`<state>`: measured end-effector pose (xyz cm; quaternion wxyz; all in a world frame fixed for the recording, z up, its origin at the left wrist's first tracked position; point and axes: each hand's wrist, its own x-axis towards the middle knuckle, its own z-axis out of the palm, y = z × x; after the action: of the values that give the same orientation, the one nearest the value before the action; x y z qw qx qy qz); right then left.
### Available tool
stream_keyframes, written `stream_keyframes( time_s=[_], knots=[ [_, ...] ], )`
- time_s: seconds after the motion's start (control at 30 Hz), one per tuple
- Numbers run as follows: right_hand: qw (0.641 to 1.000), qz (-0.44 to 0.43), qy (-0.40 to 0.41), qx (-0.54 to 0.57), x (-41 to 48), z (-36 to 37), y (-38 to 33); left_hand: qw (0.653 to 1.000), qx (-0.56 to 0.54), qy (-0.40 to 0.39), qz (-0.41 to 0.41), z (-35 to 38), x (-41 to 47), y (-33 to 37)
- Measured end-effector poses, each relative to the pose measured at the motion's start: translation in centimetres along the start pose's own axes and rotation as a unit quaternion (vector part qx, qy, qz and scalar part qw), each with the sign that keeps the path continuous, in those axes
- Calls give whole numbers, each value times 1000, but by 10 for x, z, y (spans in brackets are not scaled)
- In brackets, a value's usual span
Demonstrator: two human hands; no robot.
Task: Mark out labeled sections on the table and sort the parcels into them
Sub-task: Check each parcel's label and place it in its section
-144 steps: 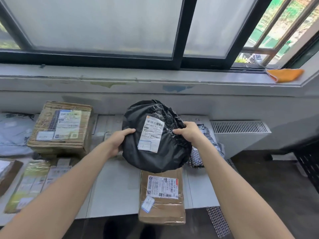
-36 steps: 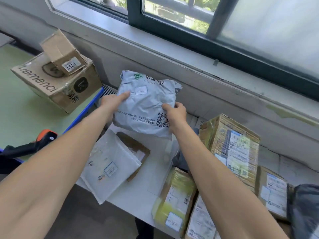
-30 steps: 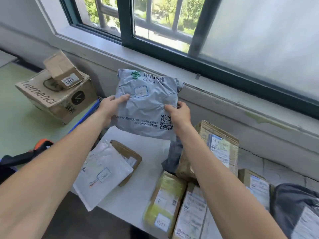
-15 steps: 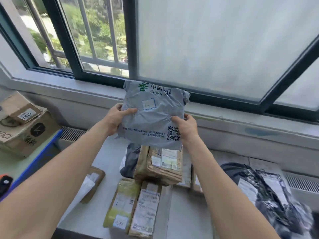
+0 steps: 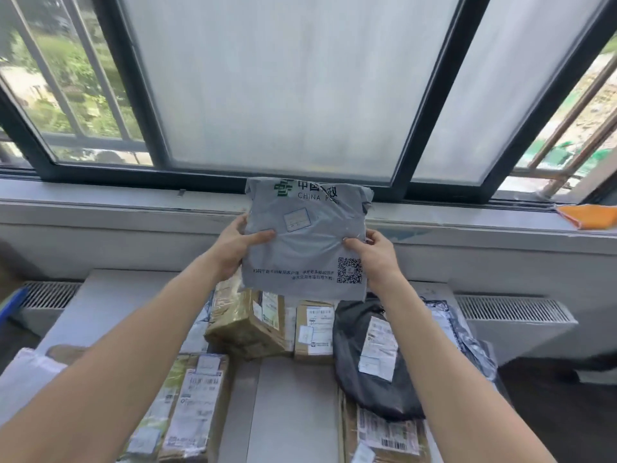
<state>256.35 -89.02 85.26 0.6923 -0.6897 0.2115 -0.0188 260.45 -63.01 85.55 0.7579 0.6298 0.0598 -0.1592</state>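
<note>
1. one white table (image 5: 290,412) stands below the window, with at least four taped brown boxes on it; the biggest box (image 5: 247,325) is nearest the wall.
2. one black bag (image 5: 367,355) lies on the table's right part, beside a small box (image 5: 314,329).
3. one grey mailer (image 5: 305,242) is held upright in the air above the boxes.
4. two hands: the left hand (image 5: 233,248) pinches its left edge with the thumb on the front, and the right hand (image 5: 377,255) pinches its right edge.

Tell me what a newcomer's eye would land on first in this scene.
The grey China Post mailer stands out, held up mid-frame before the frosted window, with the left hand and right hand pinching its side edges. Below it, parcels crowd the white table: a black plastic bag to the right and a taped cardboard box in the middle. An orange cloth lies on the sill at far right.
</note>
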Motion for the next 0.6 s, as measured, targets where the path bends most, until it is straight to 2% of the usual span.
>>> stream_keyframes(
  time_s=[0.27, 0.6],
  knots=[
    [999, 10, 28, 18, 9, -83, 34, 999, 31, -9, -25, 73, 7, -43],
    [996, 36, 74, -44, 5, -156, 78, 991, 91, -6, -98, 133, 10, -99]
  ],
)
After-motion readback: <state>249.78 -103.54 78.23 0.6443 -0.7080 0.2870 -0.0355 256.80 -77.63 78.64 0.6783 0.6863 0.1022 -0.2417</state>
